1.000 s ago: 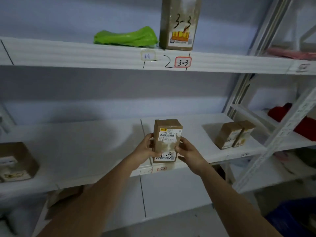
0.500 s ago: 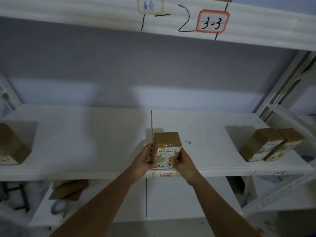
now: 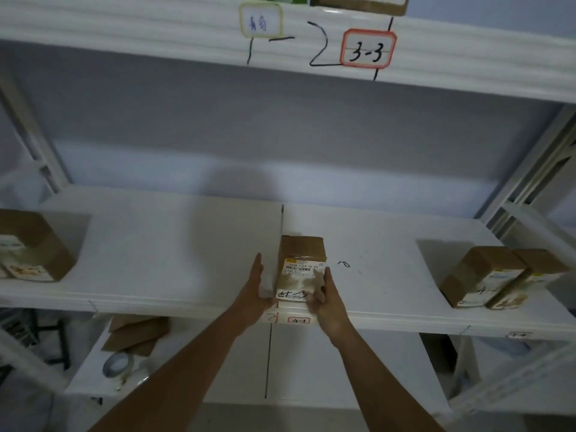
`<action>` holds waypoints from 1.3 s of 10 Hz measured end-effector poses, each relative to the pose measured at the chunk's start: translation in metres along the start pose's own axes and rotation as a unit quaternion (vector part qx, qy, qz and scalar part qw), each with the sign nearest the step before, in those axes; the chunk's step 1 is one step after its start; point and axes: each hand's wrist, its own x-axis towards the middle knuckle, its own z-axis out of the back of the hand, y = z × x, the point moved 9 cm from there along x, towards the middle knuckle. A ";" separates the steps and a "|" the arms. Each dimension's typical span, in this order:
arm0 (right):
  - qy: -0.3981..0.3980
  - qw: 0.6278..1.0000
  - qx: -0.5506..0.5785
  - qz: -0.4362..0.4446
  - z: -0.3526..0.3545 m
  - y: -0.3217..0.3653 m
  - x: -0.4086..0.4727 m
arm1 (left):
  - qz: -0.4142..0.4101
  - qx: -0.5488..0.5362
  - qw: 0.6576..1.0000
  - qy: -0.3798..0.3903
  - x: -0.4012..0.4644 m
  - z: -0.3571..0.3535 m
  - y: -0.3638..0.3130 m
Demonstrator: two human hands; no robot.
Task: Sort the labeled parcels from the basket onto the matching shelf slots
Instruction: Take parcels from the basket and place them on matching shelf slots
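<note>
Since half a second back, both hands have let go of the parcel (image 3: 300, 269): they were wrapped round its sides, and now the left hand (image 3: 256, 291) sits just beside its left face with the fingers straight and together, not touching as far as I can see, while the right hand (image 3: 324, 294) is flat along its right side, fingers straight, maybe brushing the lower corner, hard to call because it's a bit blurred. So the box is standing upright on its own on the middle shelf (image 3: 187, 244), right at the front edge, just right of the black divider line (image 3: 282, 219) and directly above the little red-bordered 4-3 tag (image 3: 299, 320) on the shelf lip. The scribble on the parcel's front label looks like 4-3 too, so I'd say this one's landed in the right slot and is basically done. Other boxes are already parked: a pair of parcels (image 3: 498, 277) far right on the same shelf and another brown box (image 3: 29, 246) far left. Up top there's a 3-3 tag (image 3: 367, 48) with a box above it. Next job, I reckon, is pulling the hands away cleanly without nudging it over, since it's tall, narrow and close to the edge, then back to the basket, which isn't in view.
</note>
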 end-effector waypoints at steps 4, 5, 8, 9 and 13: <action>0.063 0.977 -0.158 -0.128 -0.140 0.000 -0.077 | 0.169 0.119 0.954 -0.216 -0.205 0.194 0.113; 0.170 0.960 -0.188 -0.122 -0.240 0.027 -0.094 | 0.172 0.104 0.940 -0.275 -0.260 0.270 0.118; 0.344 0.902 -0.246 -0.088 -0.567 0.101 -0.166 | 0.273 0.105 0.860 -0.419 -0.435 0.489 0.161; 0.371 0.893 -0.252 -0.033 -0.640 0.120 -0.193 | 0.307 0.112 0.840 -0.433 -0.487 0.548 0.189; 0.498 0.785 -0.364 0.061 -0.890 0.129 -0.228 | 0.394 -0.005 0.755 -0.524 -0.580 0.693 0.300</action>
